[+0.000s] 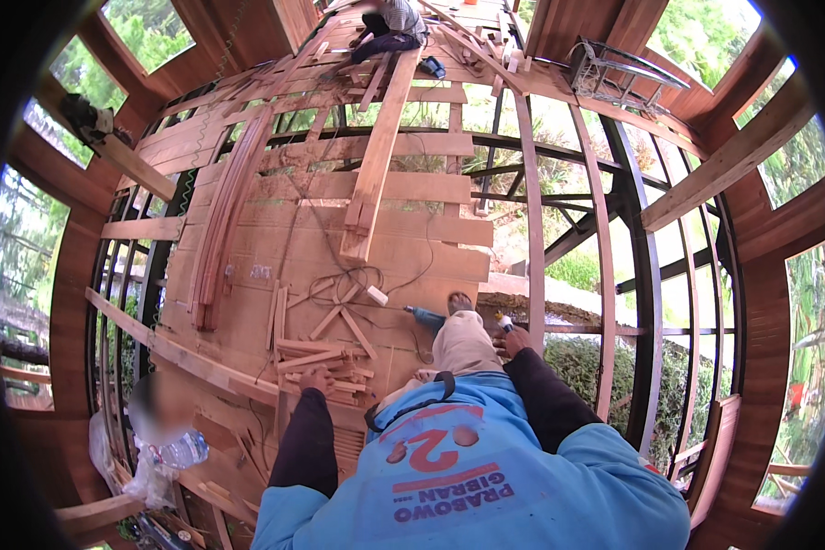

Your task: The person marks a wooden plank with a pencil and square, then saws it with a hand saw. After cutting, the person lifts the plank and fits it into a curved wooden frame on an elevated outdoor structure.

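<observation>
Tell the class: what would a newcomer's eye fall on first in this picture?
First, the open plank floor over a dark metal frame, greenery showing through the gaps. Next, the blue shirt low in the centre, the left hand by a heap of wood offcuts. Another person crouches at the far end.

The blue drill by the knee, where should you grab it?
Probably grip the drill around its blue body, coming from above and the right, where the right hand is nearest. Its bit points left across the boards, so keep off that end.
</observation>
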